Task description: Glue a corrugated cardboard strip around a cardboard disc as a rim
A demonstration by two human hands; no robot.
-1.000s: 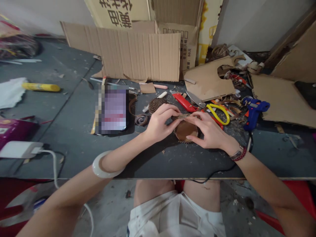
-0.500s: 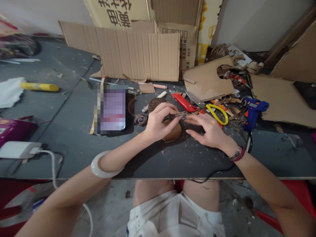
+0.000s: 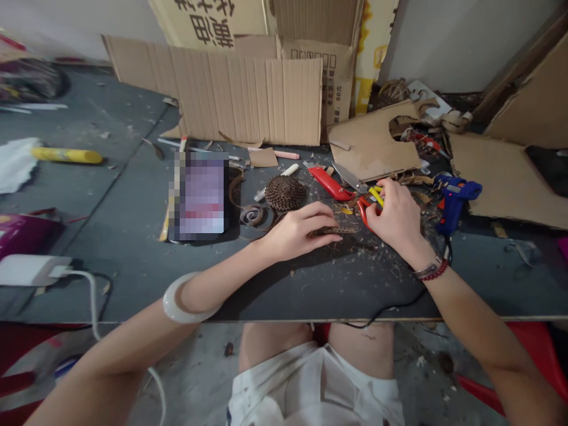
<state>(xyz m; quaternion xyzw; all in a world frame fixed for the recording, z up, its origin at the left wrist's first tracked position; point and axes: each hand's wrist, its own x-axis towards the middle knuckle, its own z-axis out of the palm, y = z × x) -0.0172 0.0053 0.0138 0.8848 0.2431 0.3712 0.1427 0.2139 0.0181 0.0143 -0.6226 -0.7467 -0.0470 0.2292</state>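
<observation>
One dark table point(image 3: 266, 296) carries the work, with cardboard point(image 3: 248, 94) propped along its back, probably to free the front edge for handwork. The phone point(image 3: 202, 192) lies left of the hands, perhaps to be glanced at; its screen is blurred out.

The left hand point(image 3: 302, 231) is nearly closed, pinching a corrugated strip point(image 3: 344, 229) between thumb and fingers just above the table. The free end points right, seemingly so the other hand can get at it. The right hand point(image 3: 394, 216) is half curled, thumb and fingers around the handles of the scissors point(image 3: 350, 176), whose blades point away, likely the handiest way to grasp them.

Right of it sits the glue gun point(image 3: 457, 192), apparently within reach; the red knife point(image 3: 329, 182) lies left of the scissors. Behind the left hand rests a dome point(image 3: 285, 193), beside a small coil point(image 3: 252, 214).

Big Chinese characters cross the pale carton point(image 3: 248, 18), partly cropped; smaller sideways print below reads "数量: 50支" (quantity: 50).
</observation>
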